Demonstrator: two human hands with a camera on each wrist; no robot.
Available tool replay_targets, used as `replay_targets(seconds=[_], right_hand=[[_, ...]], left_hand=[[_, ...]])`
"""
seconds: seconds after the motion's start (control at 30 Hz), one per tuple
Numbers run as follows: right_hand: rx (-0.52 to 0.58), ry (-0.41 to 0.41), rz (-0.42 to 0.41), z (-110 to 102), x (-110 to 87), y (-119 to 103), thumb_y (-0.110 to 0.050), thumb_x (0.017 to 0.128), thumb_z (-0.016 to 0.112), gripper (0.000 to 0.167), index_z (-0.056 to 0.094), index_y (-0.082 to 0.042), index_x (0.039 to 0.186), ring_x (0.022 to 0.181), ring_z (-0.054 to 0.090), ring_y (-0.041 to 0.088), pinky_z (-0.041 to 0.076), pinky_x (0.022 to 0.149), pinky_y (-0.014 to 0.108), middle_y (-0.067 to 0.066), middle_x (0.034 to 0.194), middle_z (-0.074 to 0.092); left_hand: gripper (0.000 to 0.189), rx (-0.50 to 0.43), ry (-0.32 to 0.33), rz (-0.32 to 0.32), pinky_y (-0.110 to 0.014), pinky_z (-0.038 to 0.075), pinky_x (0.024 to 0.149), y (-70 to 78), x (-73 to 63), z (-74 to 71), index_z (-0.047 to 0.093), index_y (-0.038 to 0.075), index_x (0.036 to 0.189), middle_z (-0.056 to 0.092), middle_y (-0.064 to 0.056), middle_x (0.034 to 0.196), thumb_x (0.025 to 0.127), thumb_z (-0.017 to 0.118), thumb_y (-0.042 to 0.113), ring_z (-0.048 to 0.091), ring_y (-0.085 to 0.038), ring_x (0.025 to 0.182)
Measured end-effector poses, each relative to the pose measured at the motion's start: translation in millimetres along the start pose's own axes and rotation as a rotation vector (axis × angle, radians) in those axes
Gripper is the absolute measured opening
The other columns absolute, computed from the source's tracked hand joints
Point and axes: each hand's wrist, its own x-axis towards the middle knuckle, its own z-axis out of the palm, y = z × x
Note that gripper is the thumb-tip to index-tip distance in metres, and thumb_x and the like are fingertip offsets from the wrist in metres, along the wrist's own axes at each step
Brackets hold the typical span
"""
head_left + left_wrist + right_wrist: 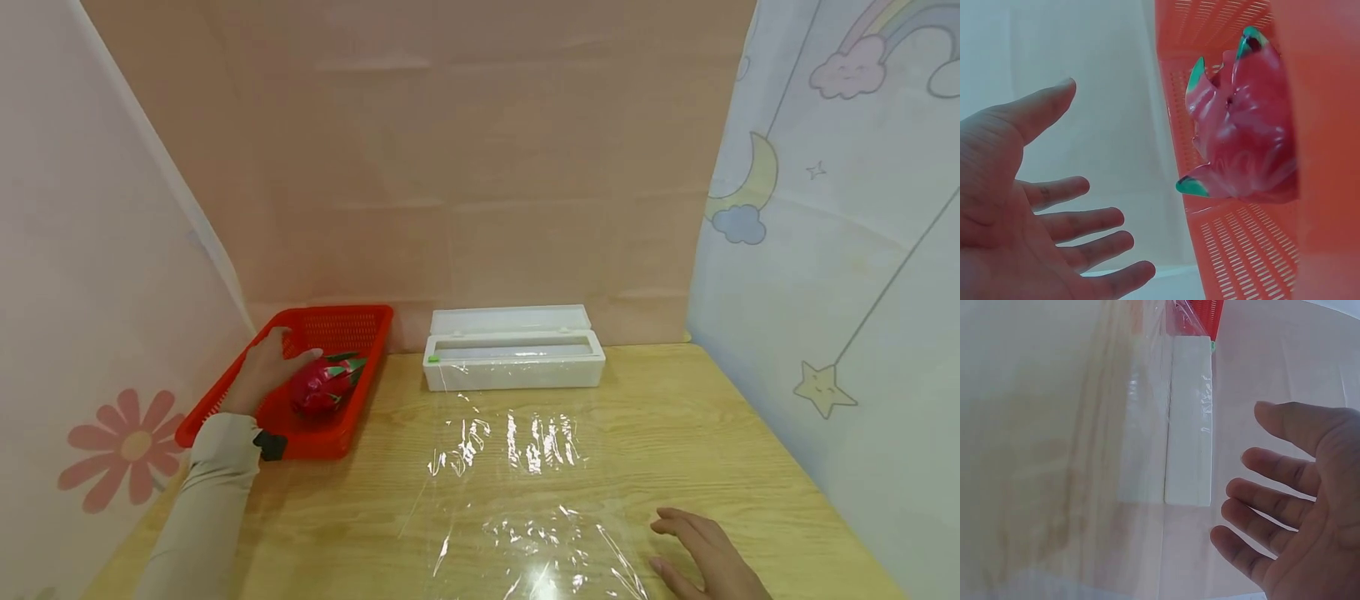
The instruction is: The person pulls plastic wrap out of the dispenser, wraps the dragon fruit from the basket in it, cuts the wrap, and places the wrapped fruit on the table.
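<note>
A pinkish-red dragon fruit (321,387) with green tips lies inside the red plastic basket (273,337) at the table's left. Over the basket's left side reaches my left hand (264,372), its thumb and fingers spread apart. In the left wrist view a gap shows between that hand (1029,206) and the dragon fruit (1244,134). A sheet of clear cling film (525,492) runs down the table from a white dispenser box (517,374) with its lid raised. Just right of the film is my right hand (708,560), holding nothing, fingers loosely bent.
The wooden table (712,442) stands against a pinkish-brown backdrop (480,167). Patterned sheets flank it, with a flower (135,446) on the left and a moon and star on the right. A small green piece (433,358) sits at the dispenser's left end.
</note>
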Motion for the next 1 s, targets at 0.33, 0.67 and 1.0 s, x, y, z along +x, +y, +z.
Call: replay_targets(seconds=[0.33,0.67,1.0], right_hand=[[0.000,-0.012,0.003,1.8,1.8,-1.2,-0.016,0.063,0.093,0.047,0.069,-0.014,0.104,0.103,0.055,0.013,0.052,0.073,0.031,0.002,0.113,0.067],[-0.002,0.005,0.000,3.3,0.3,-6.0,-0.016,0.064,0.093,0.048,0.069,-0.014,0.105,0.104,0.052,0.007,0.051,0.073,0.027,0.002,0.113,0.067],[-0.010,0.004,-0.016,1.8,-1.6,-7.0,-0.016,0.062,0.093,0.049,0.068,-0.014,0.105,0.102,0.055,0.011,0.050,0.075,0.025,0.001,0.112,0.067]], left_hand=[[0.094,0.007,-0.043,-0.039,-0.066,0.040,0.101,-6.4,13.1,-5.3,0.019,-0.018,0.146,0.044,-0.043,0.133,0.096,0.060,0.050,0.052,-0.054,0.114],[0.093,0.013,-0.088,-0.055,-0.066,0.039,0.102,-14.9,21.0,-4.4,0.017,-0.018,0.146,0.043,-0.043,0.133,0.097,0.059,0.048,0.054,-0.052,0.112],[0.101,0.052,-0.192,-0.060,-0.067,0.035,0.105,-21.0,30.9,-1.6,0.015,-0.019,0.147,0.028,-0.046,0.145,0.093,0.064,0.051,0.035,-0.060,0.130]])
